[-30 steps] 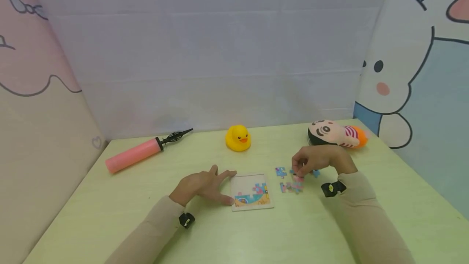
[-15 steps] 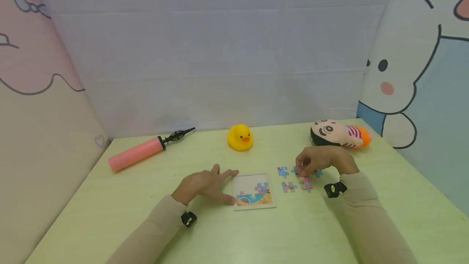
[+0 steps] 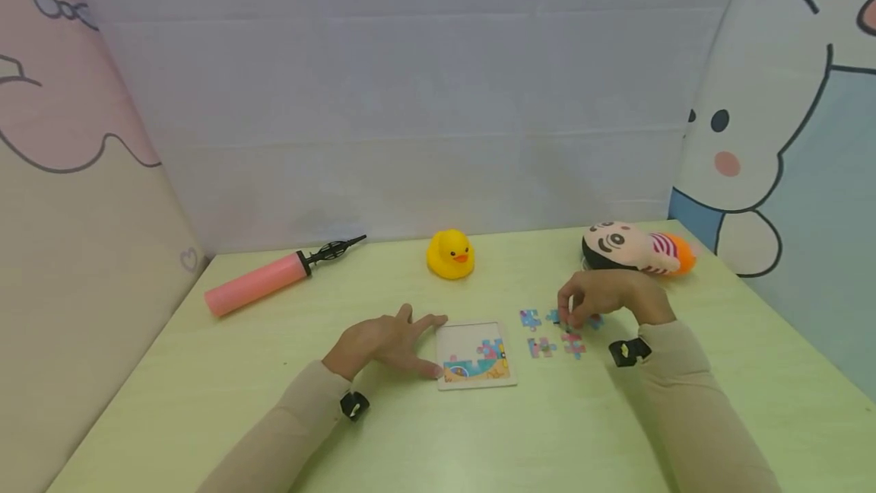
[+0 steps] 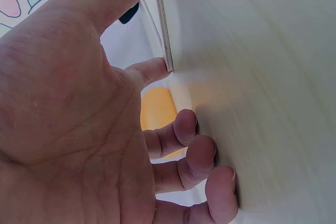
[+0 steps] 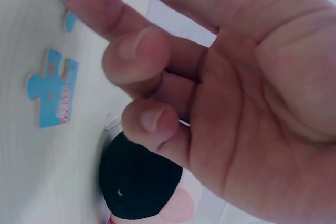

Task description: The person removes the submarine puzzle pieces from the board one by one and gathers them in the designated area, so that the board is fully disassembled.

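A small white puzzle board (image 3: 472, 339) lies flat on the green table, with joined pieces along its lower part. My left hand (image 3: 383, 342) rests flat beside it, thumb and forefinger against the board's left edge (image 4: 164, 30). Loose puzzle pieces (image 3: 542, 347) lie to the right of the board. My right hand (image 3: 602, 297) hovers over them with its fingers curled down onto one near the back. Whether it pinches that piece is hidden. In the right wrist view a blue piece (image 5: 52, 95) lies free on the table under the fingers (image 5: 136, 51).
A yellow rubber duck (image 3: 450, 254) sits behind the board. A pink hand pump (image 3: 263, 280) lies at the back left. A plush doll (image 3: 633, 248) lies just behind my right hand. Padded walls close in three sides of the table (image 3: 479, 432).
My right hand has drawn back a little from the pink pieces, which now lie spread apart in front of it. The left hand has stayed on the board's edge.
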### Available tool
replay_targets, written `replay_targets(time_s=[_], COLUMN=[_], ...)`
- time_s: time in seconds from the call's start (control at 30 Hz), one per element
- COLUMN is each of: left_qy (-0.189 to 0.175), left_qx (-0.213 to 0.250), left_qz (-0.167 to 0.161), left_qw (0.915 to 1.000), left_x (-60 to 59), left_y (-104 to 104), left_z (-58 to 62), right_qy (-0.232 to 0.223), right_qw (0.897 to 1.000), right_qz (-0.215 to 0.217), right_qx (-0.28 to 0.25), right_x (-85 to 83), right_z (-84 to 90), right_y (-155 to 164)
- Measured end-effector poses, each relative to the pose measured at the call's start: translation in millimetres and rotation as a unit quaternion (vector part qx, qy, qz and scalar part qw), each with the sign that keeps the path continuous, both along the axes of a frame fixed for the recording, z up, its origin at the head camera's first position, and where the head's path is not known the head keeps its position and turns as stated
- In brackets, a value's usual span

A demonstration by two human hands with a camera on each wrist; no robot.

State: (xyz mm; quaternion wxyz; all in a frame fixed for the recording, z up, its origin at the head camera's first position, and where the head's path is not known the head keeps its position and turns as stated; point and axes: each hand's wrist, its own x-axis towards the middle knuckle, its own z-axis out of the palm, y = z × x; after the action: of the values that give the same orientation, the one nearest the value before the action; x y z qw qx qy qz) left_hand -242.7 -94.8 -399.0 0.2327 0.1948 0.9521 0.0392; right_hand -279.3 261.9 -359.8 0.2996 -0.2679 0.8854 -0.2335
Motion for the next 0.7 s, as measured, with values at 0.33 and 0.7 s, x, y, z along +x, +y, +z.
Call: replay_targets(time_s=[0.33,0.7], left_qy=[0.000,-0.006], left_qx=[-0.003,0.003], left_qz=[-0.011,-0.006], left_qw=[0.9999,1.0000], left_x=[-3.2,-3.1], left_y=[-1,-2], left_z=[1.0,-1.8], right_qy=[0.015,0.040], right_qw=[0.998,0.998], right_qz=[0.041,0.051], right_qx=[-0.036,-0.001], right_x=[0.5,8.3], right_z=[3.5,-4.6], right_y=[-19,-57])
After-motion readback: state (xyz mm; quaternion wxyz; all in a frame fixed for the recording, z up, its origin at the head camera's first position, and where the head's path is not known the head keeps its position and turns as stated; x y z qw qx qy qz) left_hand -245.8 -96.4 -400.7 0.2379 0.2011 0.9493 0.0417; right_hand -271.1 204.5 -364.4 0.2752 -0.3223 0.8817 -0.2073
